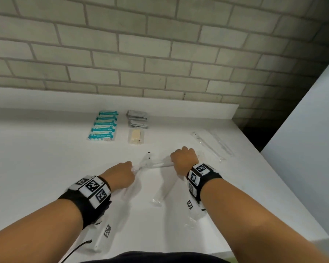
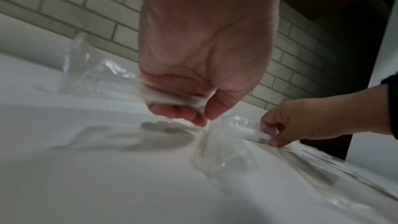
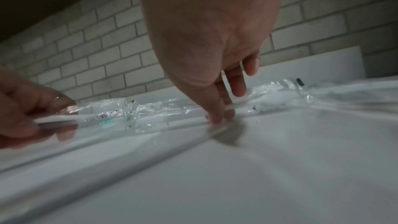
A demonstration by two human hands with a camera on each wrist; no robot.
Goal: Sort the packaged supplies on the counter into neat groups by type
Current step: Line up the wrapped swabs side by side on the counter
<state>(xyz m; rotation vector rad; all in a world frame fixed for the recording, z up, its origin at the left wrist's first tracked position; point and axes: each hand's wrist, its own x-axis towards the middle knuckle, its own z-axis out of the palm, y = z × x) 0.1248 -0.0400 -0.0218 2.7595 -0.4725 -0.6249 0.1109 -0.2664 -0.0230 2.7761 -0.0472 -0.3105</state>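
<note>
A long clear packet with a white stick-like item inside lies crosswise in mid-counter, held at both ends. My left hand pinches its left end, seen close up as curled fingers around crinkled film. My right hand pinches the right end with thumb and fingertip pressed low to the counter. The packet shows a small teal patch inside. More clear long packets lie under and beside my hands. Sorted at the back are teal packets, grey sachets and a yellowish packet.
Two long clear packets lie at an angle at the right, near the counter's right edge. A brick wall backs the counter. Bare white counter spreads to the left.
</note>
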